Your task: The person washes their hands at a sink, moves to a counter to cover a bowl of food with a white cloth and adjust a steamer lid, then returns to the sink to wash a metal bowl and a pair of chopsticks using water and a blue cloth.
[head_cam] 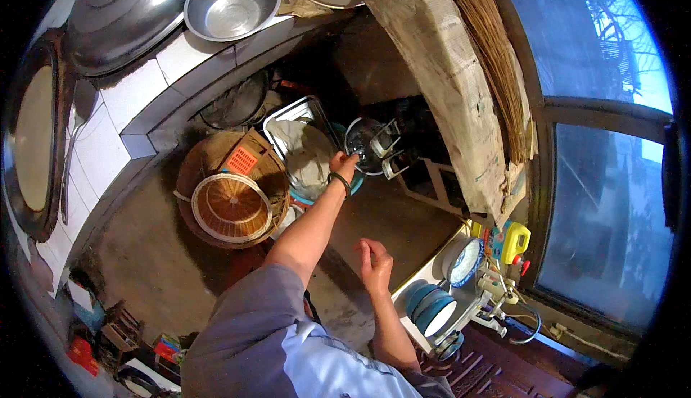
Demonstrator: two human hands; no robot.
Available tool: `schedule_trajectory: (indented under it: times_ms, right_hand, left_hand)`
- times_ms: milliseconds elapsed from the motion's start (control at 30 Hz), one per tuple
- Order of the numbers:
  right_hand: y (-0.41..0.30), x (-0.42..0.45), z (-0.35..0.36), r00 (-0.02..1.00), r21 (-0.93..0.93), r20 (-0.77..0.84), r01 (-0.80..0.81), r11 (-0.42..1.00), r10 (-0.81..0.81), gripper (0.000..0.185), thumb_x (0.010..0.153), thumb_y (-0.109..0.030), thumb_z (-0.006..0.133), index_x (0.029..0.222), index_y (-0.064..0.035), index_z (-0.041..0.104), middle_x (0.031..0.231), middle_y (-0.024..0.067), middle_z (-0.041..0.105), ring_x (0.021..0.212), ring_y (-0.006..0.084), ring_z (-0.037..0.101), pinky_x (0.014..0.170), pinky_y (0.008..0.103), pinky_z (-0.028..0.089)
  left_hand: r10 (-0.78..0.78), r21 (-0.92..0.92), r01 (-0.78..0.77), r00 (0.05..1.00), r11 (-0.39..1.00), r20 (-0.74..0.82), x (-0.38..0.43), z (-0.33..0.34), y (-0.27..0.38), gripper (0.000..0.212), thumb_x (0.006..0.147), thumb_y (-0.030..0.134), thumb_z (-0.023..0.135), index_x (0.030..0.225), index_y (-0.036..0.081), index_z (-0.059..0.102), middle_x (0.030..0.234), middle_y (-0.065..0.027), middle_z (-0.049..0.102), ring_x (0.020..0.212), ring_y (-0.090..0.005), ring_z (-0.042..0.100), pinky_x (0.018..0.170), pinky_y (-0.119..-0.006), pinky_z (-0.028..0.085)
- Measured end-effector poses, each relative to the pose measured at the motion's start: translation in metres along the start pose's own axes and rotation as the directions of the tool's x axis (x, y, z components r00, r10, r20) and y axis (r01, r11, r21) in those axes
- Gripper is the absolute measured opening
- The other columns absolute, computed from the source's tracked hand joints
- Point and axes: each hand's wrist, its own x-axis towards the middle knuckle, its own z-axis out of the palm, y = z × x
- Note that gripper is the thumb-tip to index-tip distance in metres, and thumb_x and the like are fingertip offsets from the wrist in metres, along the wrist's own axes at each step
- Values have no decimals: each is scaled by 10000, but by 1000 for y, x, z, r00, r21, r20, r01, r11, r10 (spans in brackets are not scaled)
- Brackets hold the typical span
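Note:
My left hand (344, 166), with a dark bangle at its wrist, reaches to the near left edge of a dark round vessel (359, 138) with a shiny rim. Its fingertips meet a small shiny part there; whether they grip it is unclear. White-framed items (390, 149) lie at the vessel's right side. Below the hand shows a blue basin (357, 183), and a pale cloth (307, 155) lies to its left by a white tray (289, 112). My right hand (375, 266) hangs over the floor, loosely curled and holding nothing.
Left of my left arm, a wicker basket (232, 207) rests on a larger round basket (189, 220). A tiled counter (135, 87) bears a metal basin (232, 4) and a large lid (129, 9). Blue bowls (426, 306) stand by a sink at lower right, near a yellow bottle (516, 242).

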Motion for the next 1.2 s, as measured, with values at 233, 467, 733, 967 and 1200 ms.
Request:
schedule_trajectory:
  times_ms: [233, 467, 733, 967, 1200]
  right_hand:
    - [10, 26, -11, 979, 104, -83, -176, 979, 185, 273, 930, -180, 495, 785, 26, 599, 682, 50, 599, 625, 106, 527, 606, 257, 431]
    - [33, 122, -22, 901, 445, -61, -360, 820, 429, 310, 912, -292, 538, 759, -26, 585, 635, 23, 546, 572, 85, 507, 507, 216, 413]
    - [57, 159, -8, 844, 527, 66, -483, 699, 533, 216, 858, -241, 614, 814, -30, 612, 648, 35, 575, 568, 124, 567, 530, 265, 487]
    - [51, 162, 3, 827, 563, 42, -483, 671, 560, 137, 870, -153, 577, 816, -29, 593, 644, 46, 573, 561, 135, 567, 536, 265, 488]
    - [71, 165, 19, 877, 520, -57, -383, 764, 478, 142, 887, -128, 549, 777, -39, 570, 636, 38, 576, 543, 121, 545, 494, 247, 434]
  left_hand:
    - [40, 25, -41, 999, 999, 16, -4, 0, 0, 148, 701, 129, 688, 729, 33, 578, 659, -12, 543, 586, -117, 487, 526, -280, 382]
    - [-14, 90, 11, 1000, 996, 28, -5, -1, 8, 194, 705, 169, 701, 768, 33, 577, 723, -34, 556, 658, -141, 508, 605, -288, 400]
    - [4, -30, -3, 999, 1000, 34, -16, 1, 17, 259, 709, 139, 694, 649, 57, 456, 595, -19, 444, 571, -133, 452, 520, -326, 376]
    - [43, -81, -37, 996, 996, 75, 1, -4, -3, 210, 700, 126, 695, 663, 51, 503, 611, -5, 488, 574, -109, 474, 498, -278, 391]
    - [50, -156, -37, 996, 987, 79, 12, -8, -16, 190, 691, 107, 690, 657, 68, 507, 611, 12, 478, 566, -100, 450, 519, -268, 373]
